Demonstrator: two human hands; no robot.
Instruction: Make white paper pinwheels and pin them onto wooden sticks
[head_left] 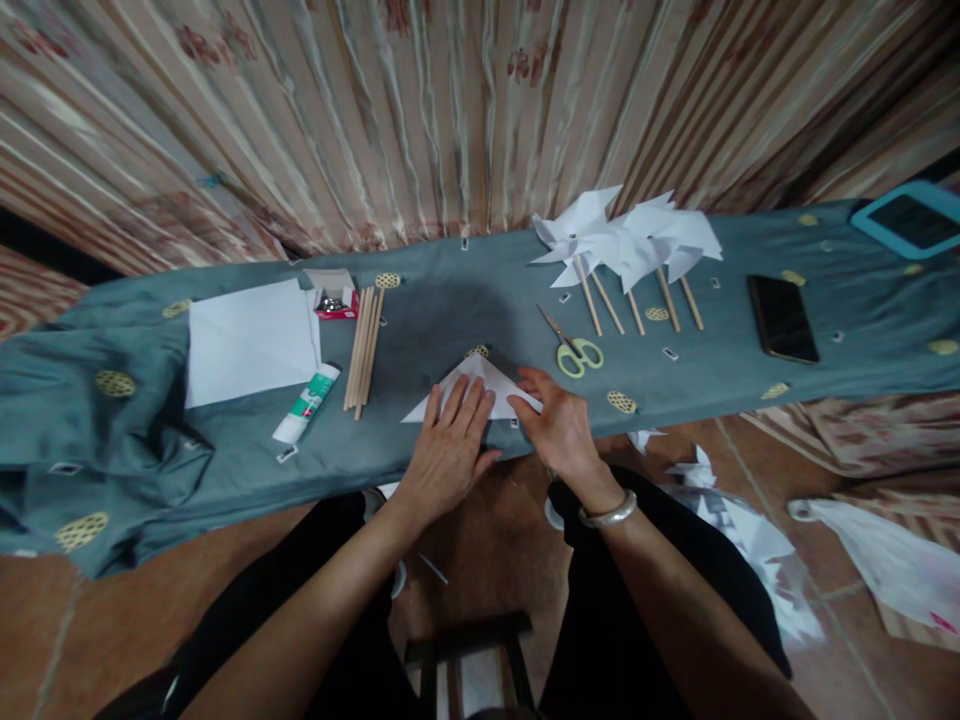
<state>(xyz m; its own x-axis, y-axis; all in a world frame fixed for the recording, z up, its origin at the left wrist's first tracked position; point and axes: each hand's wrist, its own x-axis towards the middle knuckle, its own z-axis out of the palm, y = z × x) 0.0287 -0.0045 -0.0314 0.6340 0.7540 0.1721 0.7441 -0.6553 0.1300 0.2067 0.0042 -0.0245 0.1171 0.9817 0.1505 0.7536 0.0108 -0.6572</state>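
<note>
A white sheet of paper (496,384), folded into a triangle, lies near the front edge of the cloth-covered table (450,290). My left hand (448,445) rests flat on its middle, fingers stretched out over it. At its right corner, my right hand (559,422) pinches the paper between thumb and fingers. Just beyond the right hand are scissors (577,357) with light green handles, blades pointing away to the left. To the left of the paper lies a bundle of several wooden sticks (363,350).
Several paper pinwheels (630,240) on sticks lie at the back right, near a black phone (782,318) and a blue-framed tablet (911,220). Leftward are stacked white paper (251,342), a glue tube (307,402) and a small red box (334,300). Paper scraps (750,545) lie below, right.
</note>
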